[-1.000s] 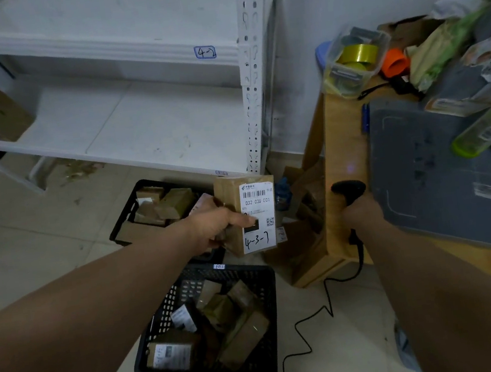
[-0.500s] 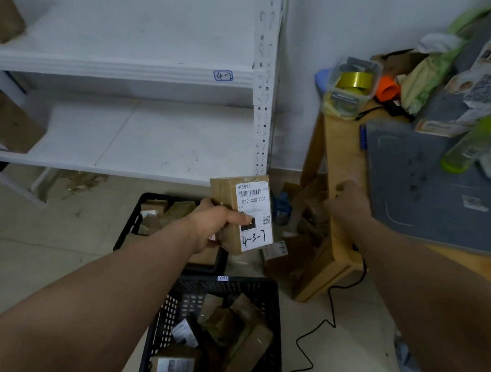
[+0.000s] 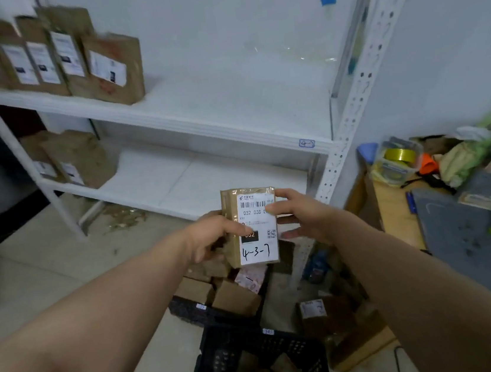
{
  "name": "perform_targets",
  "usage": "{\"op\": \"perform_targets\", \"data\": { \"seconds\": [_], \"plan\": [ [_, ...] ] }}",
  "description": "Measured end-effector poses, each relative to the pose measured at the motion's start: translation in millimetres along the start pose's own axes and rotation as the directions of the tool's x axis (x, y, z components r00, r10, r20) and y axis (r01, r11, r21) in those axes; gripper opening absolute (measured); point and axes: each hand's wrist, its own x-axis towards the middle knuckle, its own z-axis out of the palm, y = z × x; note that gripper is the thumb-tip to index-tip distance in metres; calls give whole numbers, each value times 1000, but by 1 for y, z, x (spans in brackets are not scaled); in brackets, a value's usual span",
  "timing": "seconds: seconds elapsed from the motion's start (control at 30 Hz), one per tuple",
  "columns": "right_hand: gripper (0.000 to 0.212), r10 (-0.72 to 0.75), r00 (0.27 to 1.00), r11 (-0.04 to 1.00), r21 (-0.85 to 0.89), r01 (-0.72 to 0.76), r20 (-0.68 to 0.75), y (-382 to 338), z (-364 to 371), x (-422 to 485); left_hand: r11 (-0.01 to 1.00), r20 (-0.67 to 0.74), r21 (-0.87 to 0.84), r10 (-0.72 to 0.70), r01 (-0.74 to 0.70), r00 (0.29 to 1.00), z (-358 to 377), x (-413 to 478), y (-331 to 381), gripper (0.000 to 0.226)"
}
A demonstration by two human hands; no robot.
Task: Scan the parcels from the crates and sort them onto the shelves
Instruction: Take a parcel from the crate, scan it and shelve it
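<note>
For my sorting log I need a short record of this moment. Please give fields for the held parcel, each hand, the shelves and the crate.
held parcel: brown box, white label facing the camera, handwritten 4-3-7
left hand: left hand grips the box's left side, thumb on the label
right hand: right hand holds the box's right edge
upper shelf: upper shelf has a row of labelled parcels standing at its left end
lower shelf: lower shelf has a few parcels at its left end
black crate: black crate on the floor, parcels inside
</note>
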Motion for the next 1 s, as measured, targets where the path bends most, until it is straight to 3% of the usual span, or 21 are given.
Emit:
{"op": "perform_targets", "data": {
  "seconds": [0.07, 0.3, 0.57, 0.77, 0.9, 1.0],
  "plan": [
    [56, -38, 999, 999, -4, 38, 16, -27, 46, 6, 1000, 23, 12, 23, -23, 999, -49, -21, 1, 42],
    [70, -173, 982, 985, -8, 174, 78, -117, 211, 28, 994, -22, -46, 97, -98, 995, -219, -93, -4, 35],
    [69, -382, 924, 923, 28, 383, -34, -235, 327, 31, 932, -203, -130, 310, -339, 929, -352, -167, 39, 82],
    [59, -655, 756, 755, 21, 655, 2, -343, 369, 16, 794, -358, -113, 528, -597, 770, -410, -223, 125, 43],
    [64, -772, 635, 634, 38, 773, -24, -410, 382, 9, 696, -397, -51, 644, -716, 654, -437, -255, 187, 34],
    [63, -834, 541, 541, 37, 840, -102, -458, 381, 11, 619, -395, 5, 723, -786, 567, -459, -262, 228, 41]
  ]
}}
